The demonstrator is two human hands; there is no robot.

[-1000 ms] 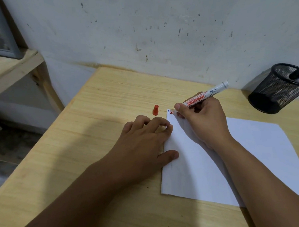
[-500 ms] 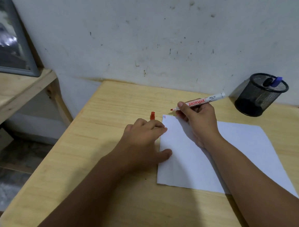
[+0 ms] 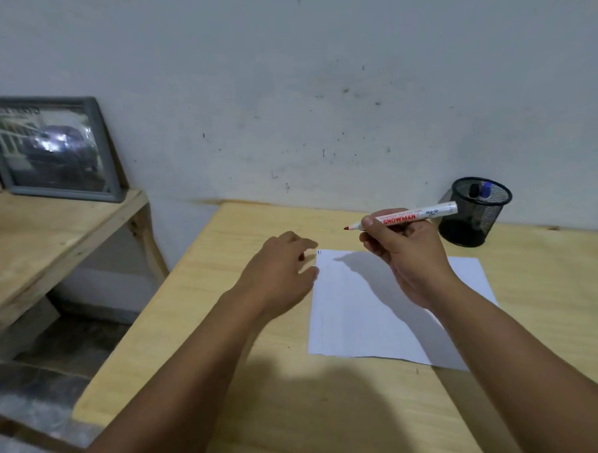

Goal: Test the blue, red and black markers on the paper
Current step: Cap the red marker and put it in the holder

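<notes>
Since the earlier frame the right hand (image 3: pixel 408 255) has lifted the uncapped red marker (image 3: pixel 415 215) off the paper (image 3: pixel 370 312), so its tip now hangs in the air above the sheet's upper left corner, where small marks (image 3: pixel 319 252) sit. The left hand (image 3: pixel 279 271), loosely open and holding nothing, has left the sheet's edge and hovers at frame centre. The red cap is hidden behind that hand, so recapping could fumble, the wet tip could smear skin, and the unpinned paper could slide on the worktop (image 3: pixel 550 284).
</notes>
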